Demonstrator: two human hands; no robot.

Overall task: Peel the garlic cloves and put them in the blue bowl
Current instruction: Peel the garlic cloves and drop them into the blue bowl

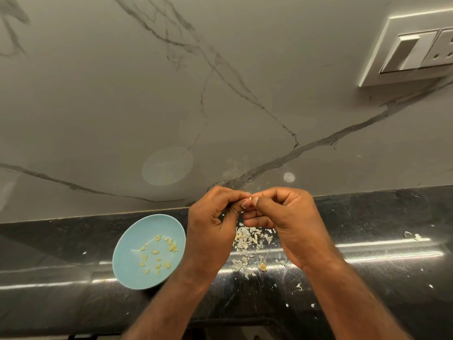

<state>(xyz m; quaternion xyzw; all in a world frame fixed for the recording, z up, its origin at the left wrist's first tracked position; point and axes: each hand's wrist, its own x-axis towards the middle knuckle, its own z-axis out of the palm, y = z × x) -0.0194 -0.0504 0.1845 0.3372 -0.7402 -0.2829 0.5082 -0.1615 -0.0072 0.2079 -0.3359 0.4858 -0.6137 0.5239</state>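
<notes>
Both hands were raised together above the black counter (367, 217), near its back edge where it met the veined marble wall (147, 94). The left hand (215, 224) and the right hand (286, 222) had their fingers curled, and the thumb and fingertips of each pinched the same garlic clove (250, 199) from opposite sides. Only a small pale yellow speck of the clove showed between the nails. The rest was hidden by the fingers, so its long axis and the way it pointed could not be told.

The blue bowl (137, 231) stood on the counter just left of the left wrist, close to the back edge. It held a loose scatter of peeled cloves (157, 252), small, pale yellow and lying in mixed directions.

A heap of whitish papery skins (247, 241) lay on the counter under and between the hands, with stray flecks spread toward the front edge and the right. A white switch plate (411, 47) sat on the wall at upper right.
</notes>
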